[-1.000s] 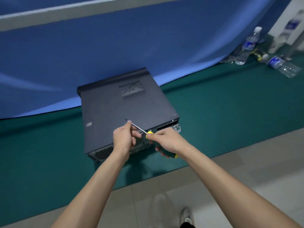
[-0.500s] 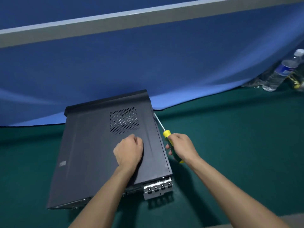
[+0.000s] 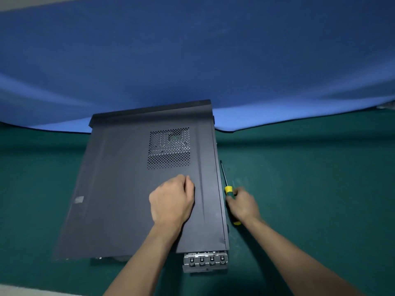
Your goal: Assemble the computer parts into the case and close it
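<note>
A black computer case (image 3: 128,189) lies flat on the green mat (image 3: 310,189), its side panel on top with a mesh vent (image 3: 168,148) facing up. My left hand (image 3: 171,201) rests on the panel just below the vent, fingers curled under, nothing visible in them. My right hand (image 3: 243,207), blurred, grips the green and yellow handle of a screwdriver (image 3: 228,190) right beside the case's right edge. Its shaft points away from me along that edge, low over the mat. A metal slot bracket (image 3: 205,261) sticks out from the case's near end.
A blue cloth (image 3: 192,60) hangs behind the case and meets the mat just past its far end. Green mat stretches to the right and left of the case. A pale strip of floor (image 3: 21,290) shows at the bottom left.
My right hand has brought the screwdriver down and nearer, alongside the case's right edge. My left hand stays on the panel. The view has moved closer over the case.
</note>
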Motion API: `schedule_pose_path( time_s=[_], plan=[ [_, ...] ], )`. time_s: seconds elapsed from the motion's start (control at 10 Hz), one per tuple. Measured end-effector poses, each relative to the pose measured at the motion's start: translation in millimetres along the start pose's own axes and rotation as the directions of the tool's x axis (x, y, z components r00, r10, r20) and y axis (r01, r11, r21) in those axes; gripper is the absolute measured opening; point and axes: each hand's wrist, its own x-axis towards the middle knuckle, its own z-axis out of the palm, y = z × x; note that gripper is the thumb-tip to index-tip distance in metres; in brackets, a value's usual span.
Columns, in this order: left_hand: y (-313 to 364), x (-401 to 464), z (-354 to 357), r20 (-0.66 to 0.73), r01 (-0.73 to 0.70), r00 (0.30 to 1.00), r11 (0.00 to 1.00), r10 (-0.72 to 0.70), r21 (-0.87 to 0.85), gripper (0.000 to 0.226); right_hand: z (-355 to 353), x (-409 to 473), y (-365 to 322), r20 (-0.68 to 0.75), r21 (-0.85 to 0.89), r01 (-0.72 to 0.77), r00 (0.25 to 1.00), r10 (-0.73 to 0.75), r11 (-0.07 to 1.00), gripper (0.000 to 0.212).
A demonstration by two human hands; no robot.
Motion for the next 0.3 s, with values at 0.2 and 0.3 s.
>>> schedule_pose_path(
  time_s=[0.2, 0.3],
  plan=[
    [-0.8, 0.0, 1.6, -0.012, -0.009, 1.0, 1.0, 0.009, -0.012, 0.045, -4.4, -4.7, 2.5, 0.018, -0.146, 0.069, 0.998, -0.067, 0.987, 0.013],
    [-1.5, -0.4, 1.1, 0.018, 0.022, 1.0, 1.0, -0.022, -0.019, 0.044, -18.8, -8.7, 2.6, 0.04, -0.063, 0.084, 0.996, -0.081, 0.995, 0.01]
  ],
)
